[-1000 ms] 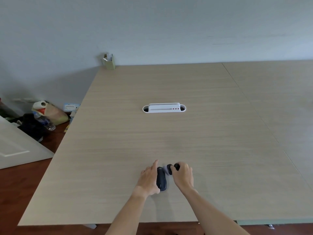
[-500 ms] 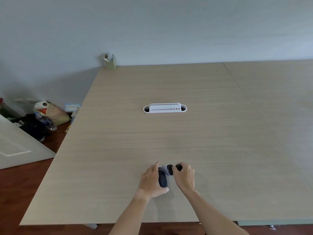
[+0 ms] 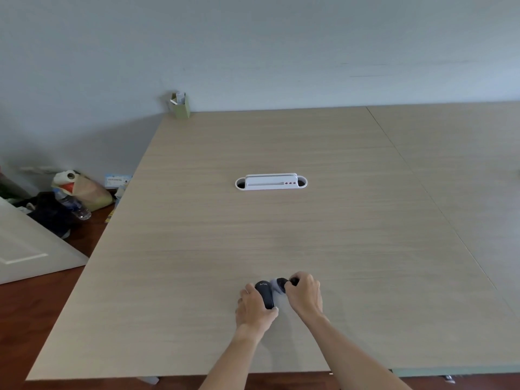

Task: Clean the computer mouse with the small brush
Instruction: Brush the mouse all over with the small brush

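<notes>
On the wide tabletop (image 3: 281,235), close to its near edge, the left hand (image 3: 254,306) is curled around the mouse (image 3: 265,294), fingers clasping its left side and thumb at its near end. The mouse's long axis runs away from the person, lettering at the far end. Just to its right, the right hand (image 3: 305,294) pinches the brush (image 3: 280,285), whose pale, blurred bristles touch the mouse's far right flank. The next stroke likely runs along that long axis, toward the near end, with the right hand doing the work.
</notes>
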{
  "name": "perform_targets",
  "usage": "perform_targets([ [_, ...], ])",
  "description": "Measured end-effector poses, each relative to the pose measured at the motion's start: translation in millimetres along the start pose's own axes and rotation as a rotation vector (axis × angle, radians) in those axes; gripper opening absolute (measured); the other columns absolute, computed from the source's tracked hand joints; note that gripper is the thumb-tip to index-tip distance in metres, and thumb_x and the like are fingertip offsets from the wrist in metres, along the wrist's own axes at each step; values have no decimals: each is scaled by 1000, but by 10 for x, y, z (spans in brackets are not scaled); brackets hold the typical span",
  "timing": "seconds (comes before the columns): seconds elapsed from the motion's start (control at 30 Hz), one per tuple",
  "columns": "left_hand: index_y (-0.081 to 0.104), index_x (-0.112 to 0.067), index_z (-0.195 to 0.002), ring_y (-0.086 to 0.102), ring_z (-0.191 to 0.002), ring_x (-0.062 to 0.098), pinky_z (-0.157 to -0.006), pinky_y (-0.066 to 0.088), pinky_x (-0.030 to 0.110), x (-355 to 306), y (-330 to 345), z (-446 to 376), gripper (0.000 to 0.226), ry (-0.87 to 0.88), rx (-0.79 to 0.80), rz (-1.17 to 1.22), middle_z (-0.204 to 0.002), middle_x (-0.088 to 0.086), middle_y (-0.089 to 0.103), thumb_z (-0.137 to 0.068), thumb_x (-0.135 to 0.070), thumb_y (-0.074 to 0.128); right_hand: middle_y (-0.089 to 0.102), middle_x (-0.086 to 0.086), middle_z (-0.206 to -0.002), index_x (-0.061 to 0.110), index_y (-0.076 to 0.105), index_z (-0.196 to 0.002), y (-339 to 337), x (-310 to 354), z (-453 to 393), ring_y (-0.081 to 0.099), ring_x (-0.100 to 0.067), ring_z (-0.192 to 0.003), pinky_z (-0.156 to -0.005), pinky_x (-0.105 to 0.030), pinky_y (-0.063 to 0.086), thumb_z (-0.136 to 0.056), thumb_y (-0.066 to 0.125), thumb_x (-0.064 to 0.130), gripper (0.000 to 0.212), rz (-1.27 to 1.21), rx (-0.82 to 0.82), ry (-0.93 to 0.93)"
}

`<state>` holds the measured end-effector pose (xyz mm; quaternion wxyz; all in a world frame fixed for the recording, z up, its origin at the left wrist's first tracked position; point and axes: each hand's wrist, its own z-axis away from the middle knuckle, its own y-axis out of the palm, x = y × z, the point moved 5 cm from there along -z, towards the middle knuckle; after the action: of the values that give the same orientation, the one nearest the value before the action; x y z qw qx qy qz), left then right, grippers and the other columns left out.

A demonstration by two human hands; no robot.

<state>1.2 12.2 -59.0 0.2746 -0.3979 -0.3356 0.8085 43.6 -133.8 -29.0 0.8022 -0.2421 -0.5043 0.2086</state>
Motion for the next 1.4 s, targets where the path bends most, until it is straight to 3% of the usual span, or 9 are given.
perform_targets([
  [0.17,39,-14,-116,54,-109,26,-85,49,34,41,-22,-54,63,9,23,-38,-117,5,50,-67,-33,74,62,-13,-62,-2,61,-67,13,-10,-12,45,-17,-58,-52,-31,38,-73,55,11,16,-86,30,-41],
  [0.3,39,-16,-115,53,-108,26,-87,49,34,42,-55,-79,61,40,24,-71,-115,5,50,-65,-30,71,61,-4,-64,2,62,-71,20,-28,25,46,-20,-55,-49,-29,35,-78,56,14,15,-2,33,-24],
  [0.5,38,-17,-118,51,-111,25,-88,48,34,57,-70,-96,64,70,55,-82,-115,2,49,-65,-31,71,66,-16,-74,-2,61,-74,34,45,23,49,-21,-61,-53,-33,39,-79,53,9,15,-53,25,-85],
  [0.63,39,-18,-117,51,-110,25,-88,48,34,38,-87,-96,62,85,58,-98,-115,3,49,-64,-29,71,66,-7,-77,5,62,-80,40,-7,10,58,-26,-69,-53,-32,39,-85,55,14,12,25,38,-53],
  [0.73,39,-20,-119,51,-110,26,-90,47,34,28,-90,-94,66,94,64,-126,-116,3,50,-62,-29,72,62,-1,-69,9,60,-73,-24,27,12,55,-22,-65,-52,-31,39,-86,56,14,15,-23,-32,-77],
  [0.83,39,-20,-123,50,-113,25,-92,47,34,42,-84,-95,69,111,69,-122,-119,2,50,-62,-29,72,62,1,-63,5,64,-69,37,80,30,54,-18,-61,-52,-25,40,-81,59,12,15,-73,51,-137],
  [1.03,39,-19,-117,53,-109,21,-87,49,32,85,-141,-103,72,107,55,-13,-118,-4,53,-56,-26,76,53,-5,-61,4,51,-66,28,31,10,42,-23,-55,-47,-29,29,-82,55,17,21,43,-19,-44],
  [1.27,45,-17,-112,54,-111,23,-88,48,33,59,-164,-112,65,109,41,-63,-113,-1,57,-57,-28,77,69,-14,-74,-1,66,-74,80,32,-3,59,-29,-69,-59,-38,49,-77,59,12,15,-22,85,-115],
  [1.4,46,-15,-114,53,-110,25,-86,47,32,40,-159,-125,66,117,37,-106,-115,1,58,-57,-27,78,68,-13,-79,-1,65,-82,12,-17,8,63,-34,-77,-61,-38,50,-84,57,16,19,30,2,-53],
])
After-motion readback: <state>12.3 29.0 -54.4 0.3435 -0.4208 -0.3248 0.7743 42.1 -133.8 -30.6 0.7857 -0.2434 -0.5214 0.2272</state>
